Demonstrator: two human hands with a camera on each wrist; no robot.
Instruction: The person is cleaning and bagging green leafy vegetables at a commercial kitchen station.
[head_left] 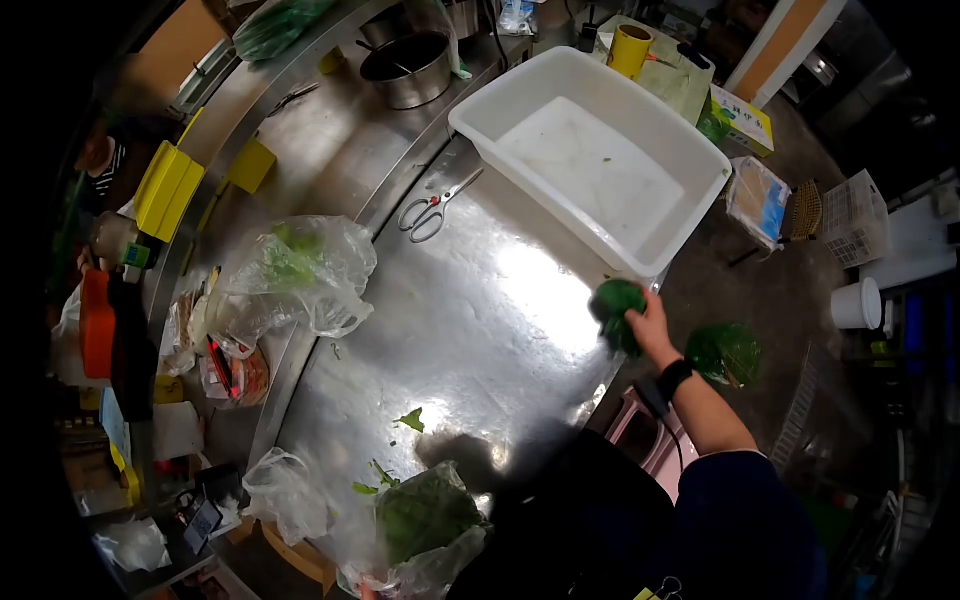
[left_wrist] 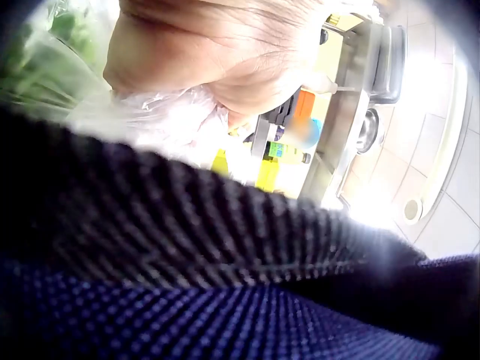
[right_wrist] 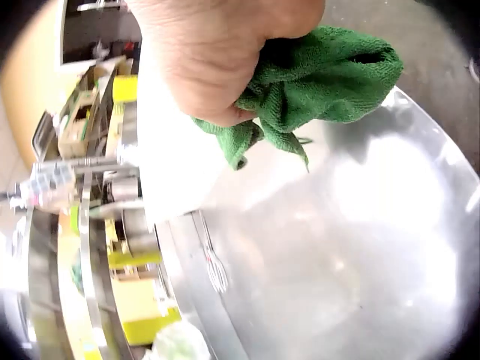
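Note:
A bunched green cloth (head_left: 618, 312) (right_wrist: 322, 79) is gripped by my right hand (head_left: 652, 328) (right_wrist: 225, 52) at the right edge of the steel table, just below the white tub (head_left: 600, 150). At the table's bottom edge in the head view, a clear plastic bag with leafy greens (head_left: 430, 515) lies beside my left hand (head_left: 370, 592), which is mostly cut off by the frame. The left wrist view shows that hand (left_wrist: 210, 52) with its fingers curled on the thin plastic (left_wrist: 169, 120), the greens (left_wrist: 45, 67) beside it.
Scissors (head_left: 432, 208) lie on the steel table (head_left: 450, 330) left of the tub. Leaf scraps (head_left: 411, 420) lie nearer the front. Another clear bag with greens (head_left: 300, 260) and a metal pot (head_left: 407, 75) stand to the left and back. A green bag (head_left: 722, 355) is on the floor.

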